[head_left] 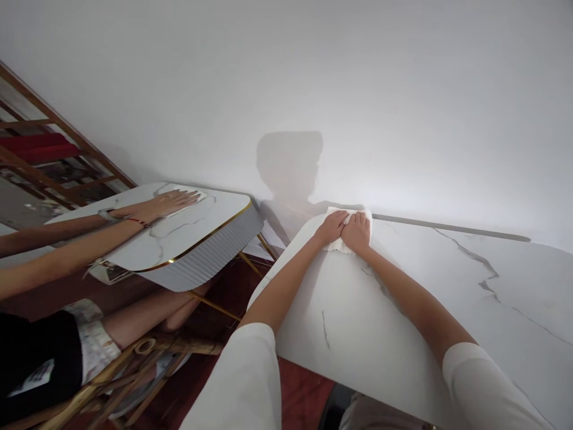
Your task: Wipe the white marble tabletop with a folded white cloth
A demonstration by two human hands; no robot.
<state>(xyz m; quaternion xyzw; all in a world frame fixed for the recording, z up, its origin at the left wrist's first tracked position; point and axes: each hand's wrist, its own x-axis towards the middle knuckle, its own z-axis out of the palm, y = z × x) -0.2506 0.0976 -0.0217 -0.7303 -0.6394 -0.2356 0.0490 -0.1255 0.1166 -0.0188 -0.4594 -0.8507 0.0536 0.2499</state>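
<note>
Both of my arms reach forward to the far left corner of a white marble-patterned table (403, 286). A thin white cloth (333, 245) lies flat there, close to the wall. My left hand (332, 227) presses on its left part, with the fingers together and slightly bent over it. Beside it, touching at the thumbs, my right hand (357, 232) holds down the right part, fingers together. The cloth's edges show behind and in front of my hands; its middle is hidden under them.
At the left, a co-worker's hands (168, 206) rest on another white cloth (199, 195) on a second marble-patterned table (143, 246) with a gold trim. A wooden chair (147, 352) stands below. The white wall (403, 107) borders both tables. A wooden rack (49, 119) leans far left.
</note>
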